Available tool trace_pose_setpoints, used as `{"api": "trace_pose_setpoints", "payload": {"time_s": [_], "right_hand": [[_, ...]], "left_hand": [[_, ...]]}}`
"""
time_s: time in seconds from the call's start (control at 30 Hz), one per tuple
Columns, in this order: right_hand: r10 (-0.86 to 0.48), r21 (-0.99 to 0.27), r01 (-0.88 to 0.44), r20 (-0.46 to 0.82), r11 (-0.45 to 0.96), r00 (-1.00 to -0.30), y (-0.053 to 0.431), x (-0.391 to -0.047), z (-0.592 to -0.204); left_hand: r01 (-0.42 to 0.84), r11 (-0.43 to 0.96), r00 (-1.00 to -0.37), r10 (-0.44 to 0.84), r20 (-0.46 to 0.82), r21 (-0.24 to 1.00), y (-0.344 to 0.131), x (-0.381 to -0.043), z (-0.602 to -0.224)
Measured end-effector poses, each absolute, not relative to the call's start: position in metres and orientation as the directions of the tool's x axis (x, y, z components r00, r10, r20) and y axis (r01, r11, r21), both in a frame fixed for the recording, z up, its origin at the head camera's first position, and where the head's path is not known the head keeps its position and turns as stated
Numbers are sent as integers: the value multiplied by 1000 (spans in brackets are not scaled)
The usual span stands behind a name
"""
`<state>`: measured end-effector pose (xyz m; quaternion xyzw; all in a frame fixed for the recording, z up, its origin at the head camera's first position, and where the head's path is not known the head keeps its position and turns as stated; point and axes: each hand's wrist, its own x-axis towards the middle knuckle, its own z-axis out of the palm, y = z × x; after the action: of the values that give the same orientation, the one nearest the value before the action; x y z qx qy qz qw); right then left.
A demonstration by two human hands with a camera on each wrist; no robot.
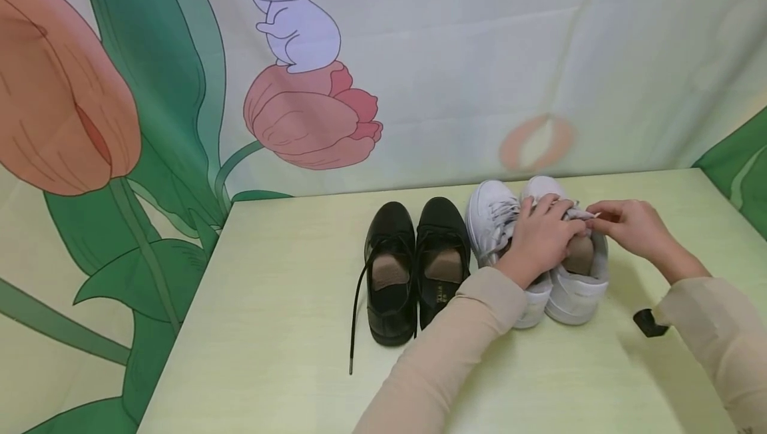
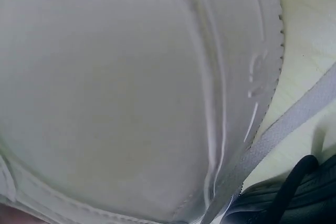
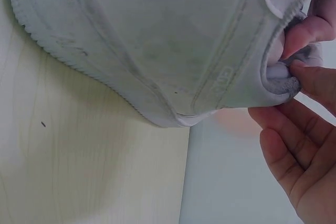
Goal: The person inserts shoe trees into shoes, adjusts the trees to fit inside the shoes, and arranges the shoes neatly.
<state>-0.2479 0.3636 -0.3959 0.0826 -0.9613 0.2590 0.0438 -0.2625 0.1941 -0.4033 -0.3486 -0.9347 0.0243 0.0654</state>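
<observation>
A pair of white lace-up sneakers stands side by side, toes to the back. Over the right sneaker [image 1: 572, 304], my left hand [image 1: 539, 237] lies across the laces with bent fingers gripping its upper near the tongue. From the other side my right hand [image 1: 641, 227] pinches the edge of its opening; in the right wrist view the thumb [image 3: 315, 80] is inside that edge, other fingers outside. The left sneaker [image 1: 491, 204] sits partly under my left forearm. A loose flat lace [image 2: 294, 121] hangs past a sneaker's heel in the left wrist view. Beige padding fills the right sneaker's opening.
Two black lace-up shoes [image 1: 389, 234] stand left of the sneakers, one with a long black lace [image 1: 355, 317] trailing onto the pale table [image 1: 269, 327]. A small black object [image 1: 650, 323] lies near my right sleeve. A printed cloth [image 1: 443, 101] hangs behind the table.
</observation>
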Motion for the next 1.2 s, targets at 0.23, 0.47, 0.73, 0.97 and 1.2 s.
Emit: {"api": "trace_pose_setpoints", "payload": {"time_s": [0.23,0.47,0.73,0.97,1.2], "right_hand": [[-119,-492,-162,116,855,-986,360,-247,-395],[-64,-474,-101,93,875,-994,356,-249,-401],[-109,-503,-119,49,856,-993,355,-254,-398],[-164,-533,-131,-14,836,-986,357,-256,-396],[-192,-570,-127,-55,812,-980,360,-252,-396]], "left_hand": [[648,755,-747,655,113,-97,195,-262,-402],[654,750,-741,662,117,-102,195,-262,-404],[664,741,-729,671,136,-98,193,-260,-405],[663,743,-733,670,122,-96,193,-259,-405],[654,752,-743,659,114,-82,193,-260,-405]]}}
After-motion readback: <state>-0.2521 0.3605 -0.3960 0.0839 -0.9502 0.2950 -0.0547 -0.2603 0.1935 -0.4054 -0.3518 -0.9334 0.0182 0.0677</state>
